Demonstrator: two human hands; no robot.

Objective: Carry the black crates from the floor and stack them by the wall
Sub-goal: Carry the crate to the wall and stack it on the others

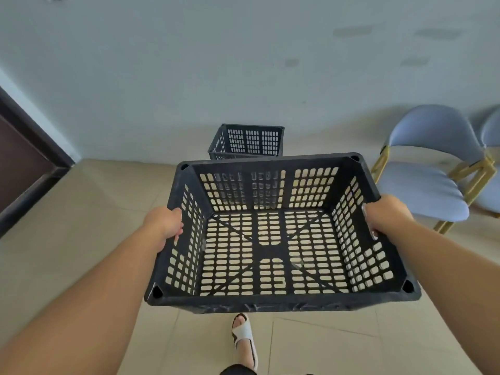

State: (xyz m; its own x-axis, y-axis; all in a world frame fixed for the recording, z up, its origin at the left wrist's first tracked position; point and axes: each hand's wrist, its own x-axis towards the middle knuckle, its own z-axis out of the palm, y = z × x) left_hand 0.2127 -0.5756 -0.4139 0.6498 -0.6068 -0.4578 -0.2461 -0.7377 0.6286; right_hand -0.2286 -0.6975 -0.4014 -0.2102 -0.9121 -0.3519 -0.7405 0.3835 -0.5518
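Note:
I hold a black slotted crate (276, 304) level in front of me, above the tiled floor, and it has nothing in it. My left hand (165, 221) grips its left rim. On the opposite rim my right hand (387, 213) is closed around the edge. A second black crate (250, 140) stands on the floor against the white wall, straight ahead; the held crate hides its lower part.
A grey-blue padded chair (424, 169) with yellow legs stands by the wall at the right, with part of another chair (491, 136) beyond it. A dark brown door (19, 163) is at the left. My sandalled foot (244, 338) shows below the crate on the beige tiles.

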